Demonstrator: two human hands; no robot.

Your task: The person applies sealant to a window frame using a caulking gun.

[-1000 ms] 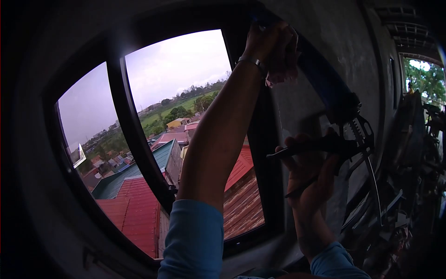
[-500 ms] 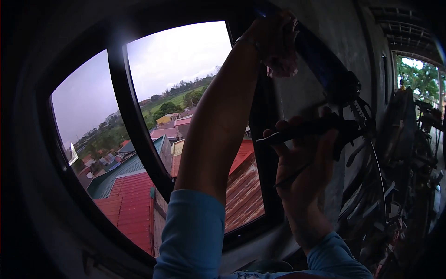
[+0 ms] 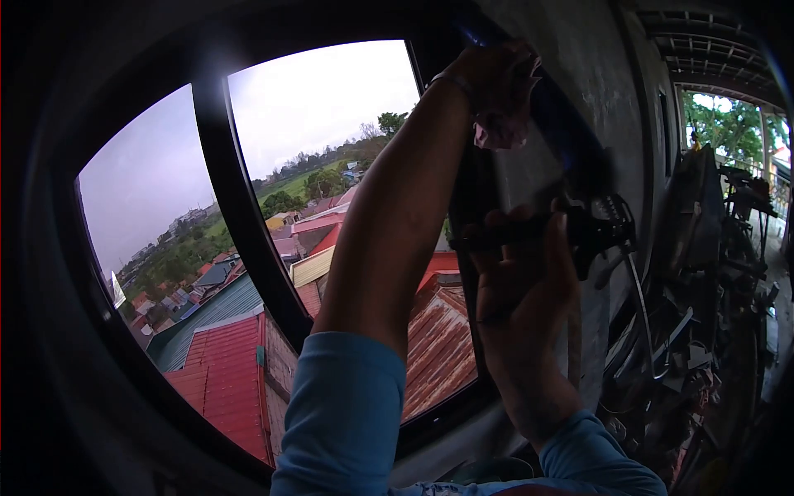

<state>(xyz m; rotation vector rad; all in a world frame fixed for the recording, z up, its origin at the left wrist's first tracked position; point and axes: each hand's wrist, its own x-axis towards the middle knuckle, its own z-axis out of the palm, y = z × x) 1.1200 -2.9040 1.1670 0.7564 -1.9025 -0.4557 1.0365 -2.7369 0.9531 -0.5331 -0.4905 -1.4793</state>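
Observation:
A caulking gun with a dark blue barrel (image 3: 566,124) slants from the window's upper corner down to the right. Its black handle and trigger lie in my right hand (image 3: 529,289), whose fingers are curled around them. Behind the handle, a thin metal rod (image 3: 641,306) with a bent end hangs down. My left hand (image 3: 488,70) is raised beside the upper barrel, closed on a crumpled pink cloth (image 3: 502,131). Whether its fingers also grip the barrel is too dark to tell. The gun's nozzle end is out of clear sight.
A dark window frame (image 3: 217,165) fills the left, with metal roofs (image 3: 223,364) below outside. A bare grey wall (image 3: 591,50) stands behind the gun. To the right, scrap and metal pieces (image 3: 695,248) are piled along a passage.
My right hand and the gun's handle have moved slightly down and left in view. My left hand and the cloth sit a little lower. The view has shifted slightly.

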